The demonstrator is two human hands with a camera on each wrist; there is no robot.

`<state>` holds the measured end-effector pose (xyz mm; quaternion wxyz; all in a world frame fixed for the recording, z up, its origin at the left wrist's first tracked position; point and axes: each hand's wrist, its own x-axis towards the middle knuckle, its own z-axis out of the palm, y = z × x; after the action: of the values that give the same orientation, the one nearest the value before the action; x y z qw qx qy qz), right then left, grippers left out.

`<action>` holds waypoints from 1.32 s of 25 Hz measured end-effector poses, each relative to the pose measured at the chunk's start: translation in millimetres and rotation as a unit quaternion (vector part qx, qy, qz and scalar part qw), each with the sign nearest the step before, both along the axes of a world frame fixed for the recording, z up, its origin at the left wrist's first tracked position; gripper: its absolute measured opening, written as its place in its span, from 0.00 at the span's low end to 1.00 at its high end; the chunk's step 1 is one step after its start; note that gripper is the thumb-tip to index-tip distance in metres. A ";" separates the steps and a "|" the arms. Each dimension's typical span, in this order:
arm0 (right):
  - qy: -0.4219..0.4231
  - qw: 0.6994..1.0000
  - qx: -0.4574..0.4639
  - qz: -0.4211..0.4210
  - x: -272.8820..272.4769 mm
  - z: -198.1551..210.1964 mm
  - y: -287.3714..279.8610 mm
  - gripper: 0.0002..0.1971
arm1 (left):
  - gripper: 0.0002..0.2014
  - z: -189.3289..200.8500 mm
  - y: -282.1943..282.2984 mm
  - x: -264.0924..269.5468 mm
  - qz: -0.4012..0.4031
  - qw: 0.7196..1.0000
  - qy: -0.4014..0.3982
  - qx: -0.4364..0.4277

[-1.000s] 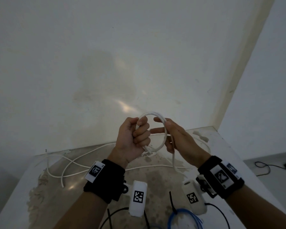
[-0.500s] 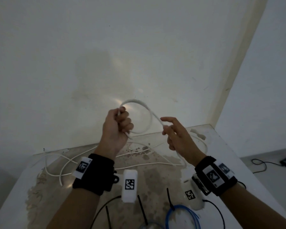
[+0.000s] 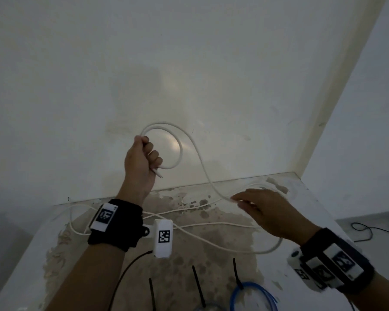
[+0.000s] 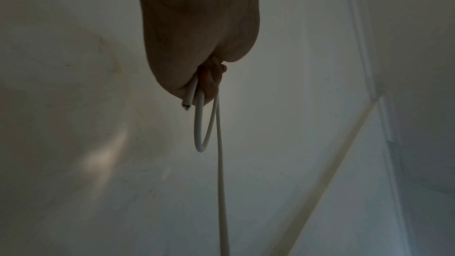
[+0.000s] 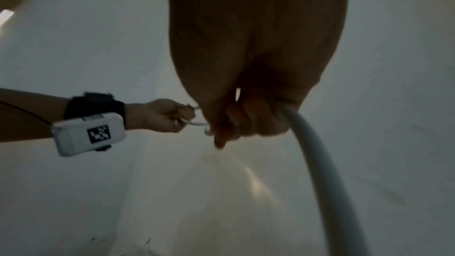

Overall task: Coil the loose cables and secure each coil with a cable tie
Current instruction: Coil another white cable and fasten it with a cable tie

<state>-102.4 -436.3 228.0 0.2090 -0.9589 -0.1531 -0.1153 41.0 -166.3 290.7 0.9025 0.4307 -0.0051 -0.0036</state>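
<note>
A long white cable runs between both hands. My left hand is raised in front of the wall and grips one small loop of it, with the cut end sticking out below the fist. From that loop the cable curves down to my right hand, which holds it loosely between curled fingers low over the table; the cable leaves that hand toward the camera. The rest of the cable lies in slack curves on the table. Black cable ties lie near the front edge.
The white table with a stained middle stands in a corner against pale walls. A blue cable coil with a black tie on it lies at the front right. A thin black wire runs from the left wrist camera. On the floor at right lies a black cable.
The hands have drawn apart: my left hand rose and moved left with the loop, my right hand slid down along the cable toward the table at right. A long stretch now spans between them.
</note>
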 end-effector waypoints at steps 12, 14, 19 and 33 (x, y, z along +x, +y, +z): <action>0.187 0.928 0.318 0.042 10.4 18.8 53.8 0.14 | 0.14 -1.6 -36.6 -26.6 -0.012 0.979 -0.081 0.186; 0.194 0.892 0.403 0.063 11.8 30.3 57.4 0.15 | 0.13 -4.9 -40.7 -30.4 -0.003 0.962 -0.062 0.264; 0.235 0.678 0.696 0.032 18.4 50.0 37.3 0.24 | 0.13 -5.2 -32.9 -28.6 -0.007 0.954 0.022 0.299; 0.178 0.980 -0.073 0.052 -2.5 -3.0 92.1 0.30 | 0.13 -12.2 -43.5 -33.9 -0.027 0.995 -0.054 0.074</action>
<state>-104.9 -344.2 225.1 0.1679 -0.9676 -0.1709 0.0798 7.1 -209.9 278.6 0.8660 0.4957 -0.0655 -0.0049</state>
